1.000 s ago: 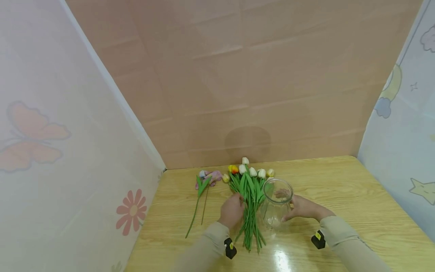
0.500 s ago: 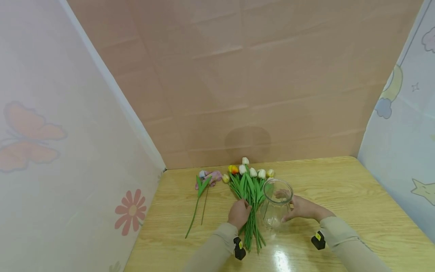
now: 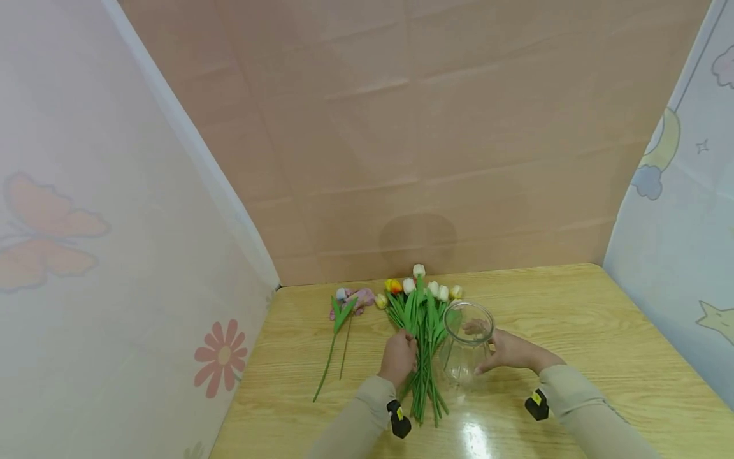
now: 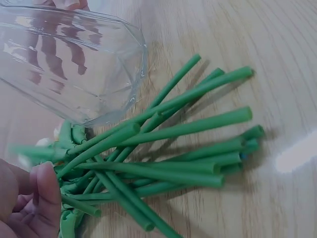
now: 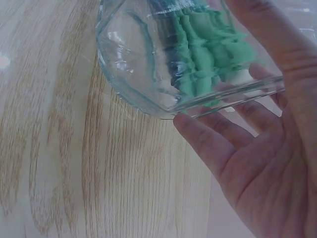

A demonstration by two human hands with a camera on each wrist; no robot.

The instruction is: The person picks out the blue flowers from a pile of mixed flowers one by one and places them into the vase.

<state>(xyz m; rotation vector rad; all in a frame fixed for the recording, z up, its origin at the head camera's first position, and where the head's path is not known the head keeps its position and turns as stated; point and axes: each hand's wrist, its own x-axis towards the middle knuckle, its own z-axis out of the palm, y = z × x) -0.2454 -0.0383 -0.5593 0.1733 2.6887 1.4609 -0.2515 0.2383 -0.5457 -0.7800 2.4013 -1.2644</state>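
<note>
A bunch of artificial tulips (image 3: 425, 344) lies on the wooden table, white, yellow and orange-red heads at the back and green stems toward the front. At its left side my left hand (image 3: 398, 357) has its fingers curled in, and in the left wrist view the thumb and fingertips pinch a thin green tulip stem (image 4: 81, 204). My right hand (image 3: 510, 350) holds a clear glass vase (image 3: 459, 363) beside the bunch, thumb and fingers spread around its side. Through the glass in the right wrist view, green leaves show; part of that hand's fingers is behind the vase.
Left of the bunch lie a loose single tulip (image 3: 325, 370) with a pale blue head and a purple flower (image 3: 360, 299) on a thin stem. A brown backdrop (image 3: 424, 140) closes off the table's back edge, with printed sheets (image 3: 143, 268) along both sides.
My left hand moved right and forward over the stems, then slightly back left. Some white tulip heads have shifted a little to the right. My right hand and the vase stay in place.
</note>
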